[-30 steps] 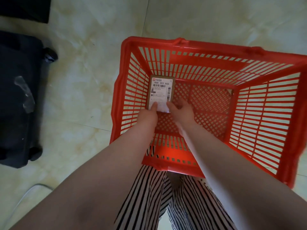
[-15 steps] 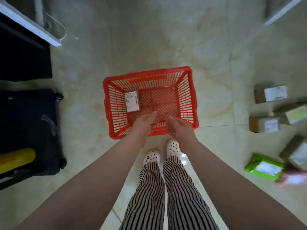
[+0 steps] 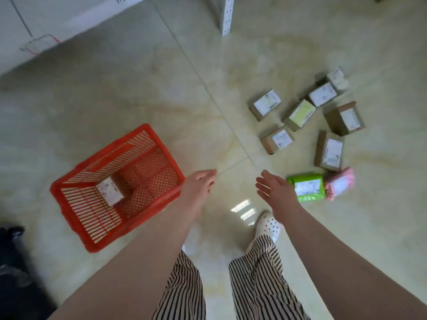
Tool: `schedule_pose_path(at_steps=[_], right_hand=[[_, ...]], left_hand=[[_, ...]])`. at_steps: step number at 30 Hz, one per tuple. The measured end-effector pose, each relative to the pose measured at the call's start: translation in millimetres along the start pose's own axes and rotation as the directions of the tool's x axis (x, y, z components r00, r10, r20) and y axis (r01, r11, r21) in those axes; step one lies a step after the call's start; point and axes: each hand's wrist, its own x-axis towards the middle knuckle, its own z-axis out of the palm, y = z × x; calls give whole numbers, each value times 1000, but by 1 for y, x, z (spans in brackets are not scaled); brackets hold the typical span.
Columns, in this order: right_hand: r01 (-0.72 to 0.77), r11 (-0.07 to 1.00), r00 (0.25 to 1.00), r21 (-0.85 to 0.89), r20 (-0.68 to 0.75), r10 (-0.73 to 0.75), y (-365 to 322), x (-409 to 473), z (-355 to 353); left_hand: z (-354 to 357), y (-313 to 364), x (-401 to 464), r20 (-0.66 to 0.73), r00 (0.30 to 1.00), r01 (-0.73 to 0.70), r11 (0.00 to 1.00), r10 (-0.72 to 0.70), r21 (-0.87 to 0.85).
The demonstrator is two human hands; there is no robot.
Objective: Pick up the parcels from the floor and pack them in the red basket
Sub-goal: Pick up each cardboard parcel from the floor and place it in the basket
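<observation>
My left grip (image 3: 200, 184) and right grip (image 3: 275, 190) hang spread, holding nothing (red basket (image 3: 69, 185) leftward, green parcel (image 3: 307, 187) just right).

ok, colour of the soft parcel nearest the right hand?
Bright green, with a white label; clear in the head view.

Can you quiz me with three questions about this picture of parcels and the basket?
1. How many parcels lie inside the red plastic slatted basket?
2. True or false: the right hand grips the green plastic-wrapped parcel.
3. Which soft parcel touches the green one: A pink, B blue, C black?

Key: 1. One, a small brown cardboard box. 2. False; both hands are open, left hand too. 3. A.
</observation>
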Motion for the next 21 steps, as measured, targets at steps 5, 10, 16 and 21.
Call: schedule_pose_path(at_steps=[5, 10, 16, 21], right_hand=[[3, 1000, 999, -4, -33, -3, -56, 36, -83], [27, 999, 994, 32, -103, -24, -100, 74, -134], [20, 999, 986, 41, -166, -12, -143, 132, -158], [-25, 999, 974, 39, -222, 33, -175, 190, -163]], left_hand=[[116, 24, 0, 41, 999, -11, 999, 9, 42], [205, 48, 3, 63, 998, -27, 994, 21, 106], [269, 89, 36, 88, 995, -68, 983, 54, 170], [307, 123, 97, 104, 992, -96, 955, 69, 279]])
